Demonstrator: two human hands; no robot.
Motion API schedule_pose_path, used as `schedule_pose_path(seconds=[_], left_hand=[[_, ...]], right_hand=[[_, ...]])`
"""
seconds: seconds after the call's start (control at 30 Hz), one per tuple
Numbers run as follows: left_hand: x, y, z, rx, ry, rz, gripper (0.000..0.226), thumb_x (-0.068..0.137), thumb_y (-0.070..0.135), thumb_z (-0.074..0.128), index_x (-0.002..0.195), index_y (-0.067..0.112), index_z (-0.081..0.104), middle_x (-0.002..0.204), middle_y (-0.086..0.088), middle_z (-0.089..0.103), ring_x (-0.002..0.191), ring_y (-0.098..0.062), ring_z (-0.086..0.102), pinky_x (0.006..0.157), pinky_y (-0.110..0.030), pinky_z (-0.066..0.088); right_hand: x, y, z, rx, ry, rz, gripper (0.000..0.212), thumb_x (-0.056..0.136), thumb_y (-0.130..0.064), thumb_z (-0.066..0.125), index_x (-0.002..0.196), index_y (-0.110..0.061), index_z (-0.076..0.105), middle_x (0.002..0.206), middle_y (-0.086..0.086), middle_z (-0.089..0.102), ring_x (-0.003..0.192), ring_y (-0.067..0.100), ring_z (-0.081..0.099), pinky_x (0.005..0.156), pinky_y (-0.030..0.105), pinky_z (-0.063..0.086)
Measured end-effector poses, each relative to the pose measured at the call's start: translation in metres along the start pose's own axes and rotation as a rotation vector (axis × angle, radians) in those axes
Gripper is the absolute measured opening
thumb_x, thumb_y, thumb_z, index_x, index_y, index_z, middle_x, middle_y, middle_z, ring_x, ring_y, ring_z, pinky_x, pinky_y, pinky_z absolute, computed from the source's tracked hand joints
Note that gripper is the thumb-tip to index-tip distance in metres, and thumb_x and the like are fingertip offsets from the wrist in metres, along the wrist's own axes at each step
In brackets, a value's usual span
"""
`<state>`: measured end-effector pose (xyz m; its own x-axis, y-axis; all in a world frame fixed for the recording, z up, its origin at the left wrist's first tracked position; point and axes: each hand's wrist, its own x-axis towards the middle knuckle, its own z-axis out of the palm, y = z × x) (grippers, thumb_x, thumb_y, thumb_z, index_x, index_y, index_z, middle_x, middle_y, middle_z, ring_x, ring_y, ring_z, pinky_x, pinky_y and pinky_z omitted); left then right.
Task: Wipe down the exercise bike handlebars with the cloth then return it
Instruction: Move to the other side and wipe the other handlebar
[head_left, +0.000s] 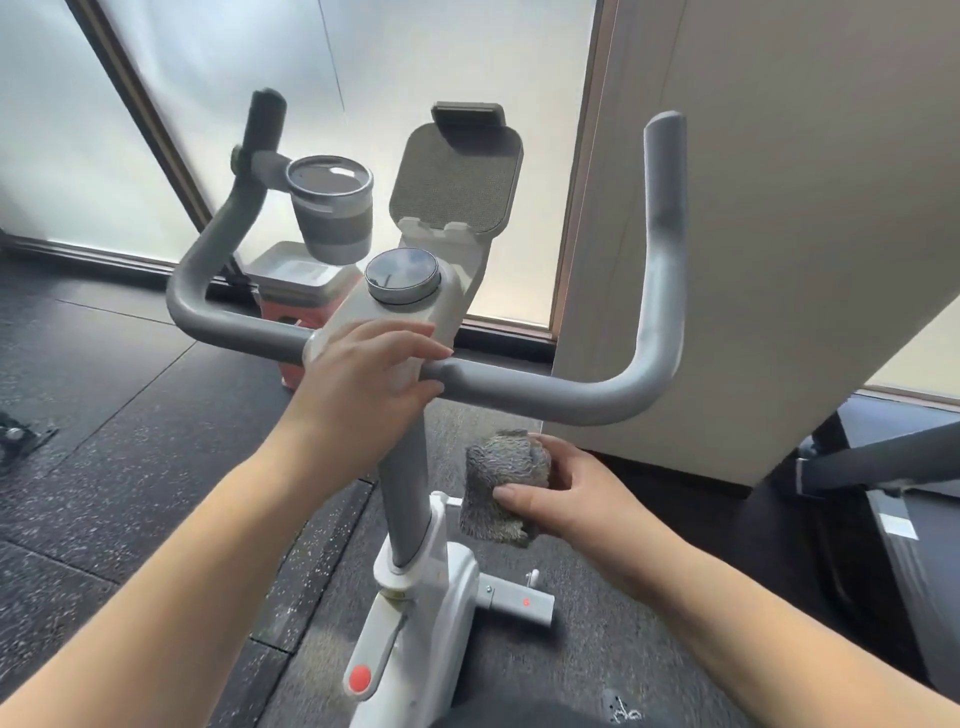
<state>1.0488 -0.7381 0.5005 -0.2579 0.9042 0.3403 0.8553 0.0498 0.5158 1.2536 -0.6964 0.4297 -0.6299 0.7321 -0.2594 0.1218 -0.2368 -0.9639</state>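
The grey fluffy cloth (503, 488) is bunched in the right hand (566, 493), whose thumb and curled fingers pinch it from either side. It is held in the air below the right half of the handlebars (545, 392), just to the right of the bike's grey upright post (408, 499), touching neither.

The left hand (374, 374) rests on the middle of the handlebars where the bar meets the white console housing (358, 317); its fingers lie fairly straight, draped over the housing and the bar rather than wrapped round them. The two hands are apart, the left above and to the left of the right.

The handlebars form a wide U, both ends rising upright. A round dark dial (403, 275) sits on the console just beyond the left hand. Behind it stands a grey padded tablet holder (457, 182) with a clip at its top. A grey cup (332, 208) hangs in a ring fixed to the left arm of the bar.

Below, the white bike frame (441, 597) carries a red-orange knob (359, 678). The floor (104, 415) is dark speckled rubber matting. A frosted window (208, 78) fills the background, with a beige wall panel (779, 208) on the right.
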Motion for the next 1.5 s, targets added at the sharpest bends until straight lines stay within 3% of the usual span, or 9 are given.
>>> schedule_pose_path(seconds=[0.23,0.4,0.53,0.73,0.87,1.0,1.23,1.33,1.5], left_hand=[[0.0,-0.011,-0.007,-0.071,-0.041,0.065,0.026,0.078,0.02,0.074,0.103,0.028,0.072,0.119,0.02,0.061,0.117,-0.002,0.048,0.107,-0.031,0.036],[0.002,-0.016,-0.006,-0.09,-0.038,0.066,0.025,0.079,0.022,0.074,0.102,0.029,0.072,0.12,0.021,0.061,0.117,0.0,0.048,0.108,-0.032,0.034],[0.001,-0.018,-0.002,-0.055,-0.015,0.08,0.024,0.079,0.023,0.074,0.102,0.031,0.072,0.119,0.021,0.061,0.118,-0.002,0.047,0.108,-0.03,0.032],[0.002,-0.019,-0.001,-0.053,-0.015,0.08,0.023,0.08,0.023,0.072,0.101,0.031,0.072,0.12,0.022,0.061,0.118,-0.001,0.046,0.106,-0.022,0.029],[0.001,-0.019,-0.001,-0.059,-0.021,0.067,0.023,0.08,0.022,0.072,0.101,0.031,0.072,0.121,0.022,0.06,0.118,0.001,0.044,0.105,-0.018,0.027],[0.001,-0.019,-0.001,-0.068,-0.024,0.058,0.022,0.08,0.023,0.072,0.1,0.031,0.072,0.122,0.023,0.06,0.119,0.001,0.044,0.106,-0.021,0.029],[0.001,-0.018,-0.001,-0.074,-0.022,0.052,0.021,0.08,0.023,0.072,0.1,0.031,0.072,0.122,0.023,0.06,0.119,-0.001,0.045,0.107,-0.022,0.03],[0.001,-0.018,-0.001,-0.076,-0.022,0.054,0.022,0.08,0.022,0.072,0.1,0.031,0.072,0.122,0.023,0.06,0.119,-0.001,0.045,0.106,-0.021,0.029],[0.001,-0.019,-0.001,-0.079,-0.012,0.061,0.021,0.08,0.022,0.072,0.1,0.029,0.072,0.121,0.021,0.061,0.118,0.0,0.045,0.105,-0.018,0.03]], right_hand=[[0.024,0.01,0.009,-0.005,0.001,0.017,0.044,0.08,0.005,0.069,0.117,-0.018,0.061,0.105,0.011,0.073,0.09,0.018,0.068,0.083,0.041,0.056],[0.034,0.012,0.011,-0.037,-0.05,-0.004,0.032,0.076,0.004,0.074,0.106,0.002,0.064,0.092,0.011,0.071,0.08,0.011,0.067,0.068,0.021,0.054],[0.038,0.016,0.007,0.001,-0.046,-0.004,0.033,0.077,0.003,0.074,0.105,0.005,0.056,0.089,0.012,0.068,0.083,0.017,0.065,0.071,0.028,0.056],[0.044,0.02,0.012,0.064,-0.098,0.017,0.03,0.079,0.001,0.072,0.103,-0.009,0.058,0.094,0.013,0.068,0.086,0.023,0.064,0.079,0.045,0.054],[0.046,0.024,0.016,0.148,-0.158,0.043,0.042,0.088,0.004,0.06,0.119,-0.024,0.063,0.107,0.01,0.069,0.089,0.019,0.065,0.07,0.032,0.056],[0.046,0.025,0.015,0.142,-0.186,0.074,0.049,0.093,0.001,0.054,0.121,-0.038,0.062,0.122,0.004,0.063,0.097,0.02,0.063,0.081,0.042,0.057],[0.048,0.019,0.014,0.21,-0.104,0.052,0.03,0.088,-0.013,0.062,0.112,-0.028,0.056,0.099,0.0,0.064,0.071,0.012,0.062,0.045,0.022,0.048],[0.051,0.017,0.017,0.301,-0.16,0.11,0.03,0.083,-0.032,0.06,0.112,-0.027,0.062,0.096,-0.001,0.067,0.072,0.01,0.064,0.051,0.023,0.052],[0.056,0.013,0.023,0.538,-0.232,0.179,0.032,0.084,-0.024,0.057,0.115,-0.022,0.064,0.109,0.004,0.07,0.093,0.023,0.07,0.073,0.039,0.06]])
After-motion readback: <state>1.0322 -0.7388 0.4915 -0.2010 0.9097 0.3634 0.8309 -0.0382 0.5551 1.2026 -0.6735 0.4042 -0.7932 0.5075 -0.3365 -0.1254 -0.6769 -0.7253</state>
